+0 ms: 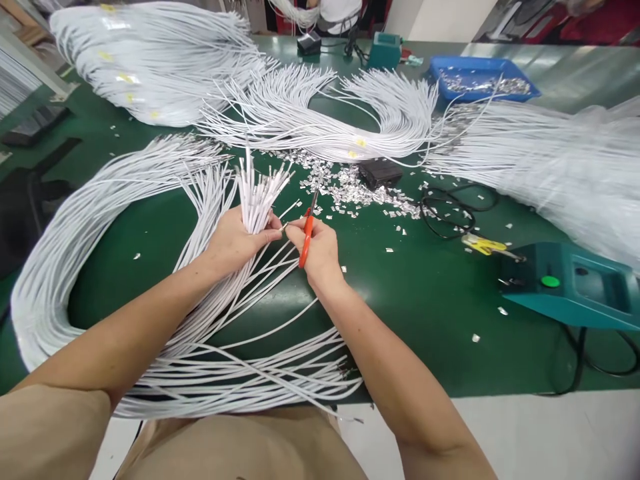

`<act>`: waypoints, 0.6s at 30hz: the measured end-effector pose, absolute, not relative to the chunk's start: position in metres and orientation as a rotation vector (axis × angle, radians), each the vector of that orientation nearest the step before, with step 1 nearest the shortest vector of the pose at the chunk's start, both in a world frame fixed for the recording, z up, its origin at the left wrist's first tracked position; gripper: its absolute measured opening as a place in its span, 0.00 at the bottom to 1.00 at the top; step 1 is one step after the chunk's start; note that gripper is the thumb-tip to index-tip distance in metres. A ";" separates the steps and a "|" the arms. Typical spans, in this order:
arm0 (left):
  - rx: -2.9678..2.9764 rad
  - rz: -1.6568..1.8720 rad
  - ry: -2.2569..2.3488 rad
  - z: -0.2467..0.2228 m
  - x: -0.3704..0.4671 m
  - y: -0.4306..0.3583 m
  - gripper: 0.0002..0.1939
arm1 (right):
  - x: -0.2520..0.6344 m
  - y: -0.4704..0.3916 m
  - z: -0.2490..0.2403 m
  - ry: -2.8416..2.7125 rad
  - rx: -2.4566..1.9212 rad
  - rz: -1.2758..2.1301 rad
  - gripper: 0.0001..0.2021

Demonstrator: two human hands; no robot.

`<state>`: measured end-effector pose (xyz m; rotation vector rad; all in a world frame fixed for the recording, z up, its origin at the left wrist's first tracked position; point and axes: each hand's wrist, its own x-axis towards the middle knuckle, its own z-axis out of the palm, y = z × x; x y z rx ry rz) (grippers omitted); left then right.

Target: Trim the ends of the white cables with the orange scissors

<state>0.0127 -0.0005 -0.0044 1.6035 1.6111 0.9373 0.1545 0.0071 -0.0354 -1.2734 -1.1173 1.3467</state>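
My left hand [240, 237] is closed round a bunch of white cables [257, 197], their cut ends pointing up and away from me. Between its thumb and fingertip is the end of a single cable. Right beside it, my right hand [317, 247] holds scissors with red-orange handles [307, 240], blades pointing away from me, while its thumb and finger pinch close to that same cable end. What exactly the right fingertips touch is too small to make out. Under my left forearm, more white cables [240, 370] run from the big loop towards the table's front edge.
Small silvery scraps [345, 187] lie scattered round a black block [380, 173]. Large white cable bundles [150, 60] stand at the back left and right. A blue tray [480, 73] holds small metal bits. At right sits a teal machine [575, 283] with a green button and black cords.
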 end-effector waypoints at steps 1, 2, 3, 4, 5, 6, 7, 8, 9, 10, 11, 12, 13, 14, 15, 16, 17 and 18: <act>1.606 0.936 1.625 -0.005 0.012 0.000 0.07 | 0.154 0.007 -0.036 -1.115 -1.274 1.341 0.09; 1.597 0.932 1.623 -0.005 0.011 0.001 0.07 | 0.154 0.007 -0.037 -1.115 -1.274 1.336 0.09; 1.573 0.928 1.599 -0.006 0.010 0.001 0.08 | 0.154 0.008 -0.038 -1.118 -1.272 1.331 0.09; 1.535 0.929 1.554 -0.007 0.010 0.002 0.09 | 0.154 0.009 -0.040 -1.123 -1.269 1.332 0.09; 1.492 0.934 1.498 -0.007 0.009 0.003 0.11 | 0.154 0.009 -0.041 -1.132 -1.266 1.337 0.09; 1.453 0.943 1.451 -0.008 0.008 0.003 0.12 | 0.154 0.010 -0.042 -1.144 -1.263 1.340 0.09; 1.428 0.954 1.422 -0.008 0.007 0.004 0.13 | 0.154 0.010 -0.043 -1.157 -1.266 1.335 0.09; 1.428 0.957 1.426 -0.009 0.007 0.005 0.13 | 0.154 0.010 -0.043 -1.168 -1.278 1.320 0.09; 1.448 0.957 1.459 -0.009 0.006 0.005 0.12 | 0.154 0.010 -0.044 -1.178 -1.291 1.299 0.09; 1.480 0.950 1.502 -0.009 0.006 0.006 0.11 | 0.154 0.009 -0.043 -1.186 -1.299 1.276 0.09; 1.513 0.938 1.543 -0.009 0.006 0.006 0.10 | 0.154 0.008 -0.042 -1.192 -1.299 1.257 0.09; 1.534 0.928 1.567 -0.008 0.005 0.007 0.09 | 0.155 0.006 -0.040 -1.196 -1.285 1.254 0.09; 1.533 0.917 1.558 -0.008 0.005 0.007 0.10 | 0.155 0.005 -0.037 -1.202 -1.258 1.265 0.09; 1.507 0.912 1.518 -0.008 0.004 0.008 0.10 | 0.156 0.005 -0.034 -1.205 -1.228 1.282 0.08; 1.457 0.913 1.458 -0.009 0.003 0.008 0.11 | 0.158 0.005 -0.031 -1.204 -1.209 1.309 0.09; 1.392 0.924 1.399 -0.009 0.002 0.008 0.12 | 0.160 0.005 -0.029 -1.204 -1.199 1.337 0.09; 1.320 0.946 1.349 -0.010 0.002 0.009 0.14 | 0.162 0.006 -0.028 -1.219 -1.200 1.354 0.10; 1.249 0.972 1.310 -0.011 0.001 0.009 0.15 | 0.165 0.008 -0.028 -1.255 -1.213 1.355 0.11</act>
